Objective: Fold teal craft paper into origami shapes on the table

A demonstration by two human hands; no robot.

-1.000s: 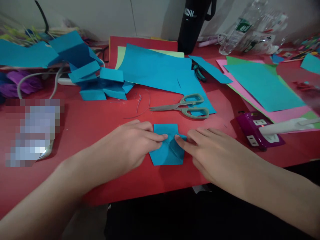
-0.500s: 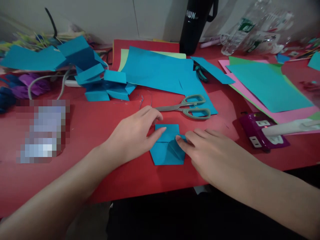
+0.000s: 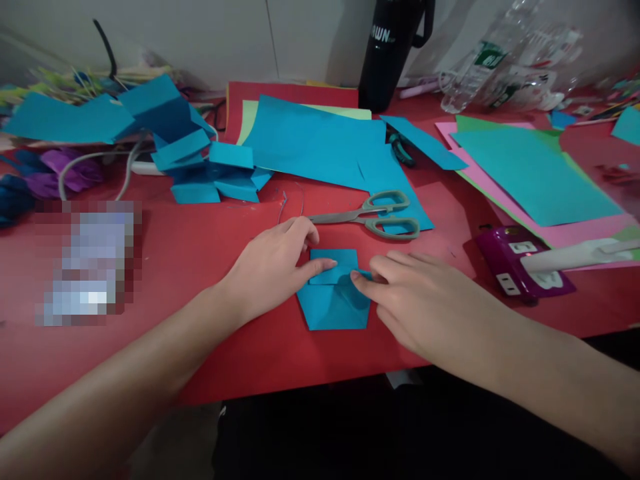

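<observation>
A small folded piece of blue paper (image 3: 335, 308) lies near the table's front edge, its upper flap creased across and its lower corners angled inward. My left hand (image 3: 277, 263) is at its upper left, thumb stretched over the top flap and fingers curved apart from it beyond the paper's edge. At the right edge, my right hand (image 3: 405, 287) pinches the paper between thumb and curled forefinger; the other fingers are bent and partly hidden. Scissors with grey-green handles (image 3: 393, 215) lie just above both hands, blades pointing left.
Large blue sheets (image 3: 310, 143) lie behind the scissors, and folded blue pieces (image 3: 200, 160) sit to the left. A purple power socket (image 3: 520, 263) with a white plug is at right. Farther back stand a black bottle (image 3: 387, 60) and clear plastic bottles (image 3: 475, 73).
My left thumb has moved slightly right and now lies over the top flap. The diagonal crease on the paper's right side looks flatter. My right hand keeps its pinch at the right edge.
</observation>
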